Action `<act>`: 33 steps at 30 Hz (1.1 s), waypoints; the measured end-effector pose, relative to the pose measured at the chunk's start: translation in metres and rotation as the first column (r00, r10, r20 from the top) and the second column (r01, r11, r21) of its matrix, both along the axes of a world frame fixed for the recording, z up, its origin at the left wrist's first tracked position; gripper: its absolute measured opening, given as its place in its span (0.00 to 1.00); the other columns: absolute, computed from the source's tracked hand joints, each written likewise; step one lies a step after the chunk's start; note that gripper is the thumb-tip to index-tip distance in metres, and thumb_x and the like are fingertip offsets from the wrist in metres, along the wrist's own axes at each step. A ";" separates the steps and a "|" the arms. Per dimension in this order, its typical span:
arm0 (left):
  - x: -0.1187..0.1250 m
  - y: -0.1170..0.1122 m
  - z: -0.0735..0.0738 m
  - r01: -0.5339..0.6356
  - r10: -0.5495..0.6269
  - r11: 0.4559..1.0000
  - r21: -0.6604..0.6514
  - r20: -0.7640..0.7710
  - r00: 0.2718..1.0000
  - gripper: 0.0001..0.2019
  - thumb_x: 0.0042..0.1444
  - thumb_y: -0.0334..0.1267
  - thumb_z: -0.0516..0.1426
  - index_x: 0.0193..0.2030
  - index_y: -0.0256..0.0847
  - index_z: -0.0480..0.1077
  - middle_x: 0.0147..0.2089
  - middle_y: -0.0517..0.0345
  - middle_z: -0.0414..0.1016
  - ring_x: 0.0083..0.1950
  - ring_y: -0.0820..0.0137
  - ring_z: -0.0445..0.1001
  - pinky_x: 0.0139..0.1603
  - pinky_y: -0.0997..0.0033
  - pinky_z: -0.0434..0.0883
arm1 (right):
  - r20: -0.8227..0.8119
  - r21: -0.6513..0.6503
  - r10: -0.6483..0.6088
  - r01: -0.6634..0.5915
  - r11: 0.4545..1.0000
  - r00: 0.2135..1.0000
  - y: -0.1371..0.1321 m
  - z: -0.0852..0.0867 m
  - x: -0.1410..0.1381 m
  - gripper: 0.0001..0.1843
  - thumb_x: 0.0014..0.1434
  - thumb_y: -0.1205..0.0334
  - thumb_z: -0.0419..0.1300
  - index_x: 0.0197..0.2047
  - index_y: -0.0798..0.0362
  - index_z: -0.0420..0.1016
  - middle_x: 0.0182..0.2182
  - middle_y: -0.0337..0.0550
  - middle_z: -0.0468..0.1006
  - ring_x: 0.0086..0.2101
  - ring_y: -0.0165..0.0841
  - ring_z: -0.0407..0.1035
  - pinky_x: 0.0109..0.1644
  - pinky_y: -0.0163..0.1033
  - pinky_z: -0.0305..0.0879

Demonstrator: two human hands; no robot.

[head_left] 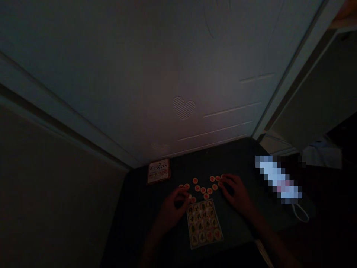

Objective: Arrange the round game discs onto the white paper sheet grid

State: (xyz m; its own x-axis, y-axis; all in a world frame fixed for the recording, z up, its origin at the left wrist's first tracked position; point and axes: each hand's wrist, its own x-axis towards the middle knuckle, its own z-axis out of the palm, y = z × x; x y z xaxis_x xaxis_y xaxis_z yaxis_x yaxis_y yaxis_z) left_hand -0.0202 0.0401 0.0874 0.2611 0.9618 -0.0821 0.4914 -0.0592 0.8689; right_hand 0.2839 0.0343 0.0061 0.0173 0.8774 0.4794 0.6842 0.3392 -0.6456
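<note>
Round Chinese chess pieces [203, 190] with red characters lie loosely on the dark table. In front of them is a square tray [191, 247] packed with pieces in rows, most with dark characters and a couple with red ones. My left hand [173, 208] is beside the tray's far left corner, thumb and fingers curled together on a pale piece [190, 196]. My right hand [236, 191] is at the right end of the loose pieces, its thumb and finger tips closing on a piece [220, 184]. Dim light blurs both grips.
A small printed box [158, 171] lies at the table's back left, near a white panel with a heart relief [184, 108]. A bright, pixelated object [279, 178] with a pale loop [301, 214] is at the right. Farther right is a whitish box-like thing [322, 154].
</note>
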 end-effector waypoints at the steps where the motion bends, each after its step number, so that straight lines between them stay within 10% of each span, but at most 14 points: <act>1: 0.002 0.000 -0.002 0.016 -0.016 1.000 -0.015 0.001 1.000 0.14 0.62 0.45 0.60 0.53 0.45 0.72 0.55 0.53 0.80 0.47 0.64 0.83 0.50 0.62 0.80 | 0.000 0.003 -0.004 0.004 1.000 1.000 0.000 0.000 0.000 0.14 0.67 0.57 0.61 0.54 0.44 0.78 0.53 0.50 0.76 0.53 0.45 0.72 0.57 0.56 0.74; 33: 0.058 0.018 -0.017 0.181 -0.180 0.983 0.037 -0.041 0.983 0.18 0.65 0.42 0.59 0.60 0.47 0.68 0.55 0.53 0.78 0.50 0.64 0.82 0.53 0.63 0.78 | -0.038 -0.019 -0.003 0.002 1.000 0.999 0.001 -0.005 0.000 0.14 0.68 0.56 0.60 0.55 0.44 0.76 0.53 0.49 0.77 0.53 0.44 0.72 0.58 0.55 0.73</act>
State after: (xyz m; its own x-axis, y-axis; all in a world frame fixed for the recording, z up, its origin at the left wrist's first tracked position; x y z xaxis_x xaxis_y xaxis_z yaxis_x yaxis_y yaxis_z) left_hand 0.0382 0.0579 0.0704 0.4283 0.9019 -0.0567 0.5010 -0.1848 0.8455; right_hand 0.2842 0.0356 0.0009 0.0377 0.8862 0.4618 0.6596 0.3251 -0.6777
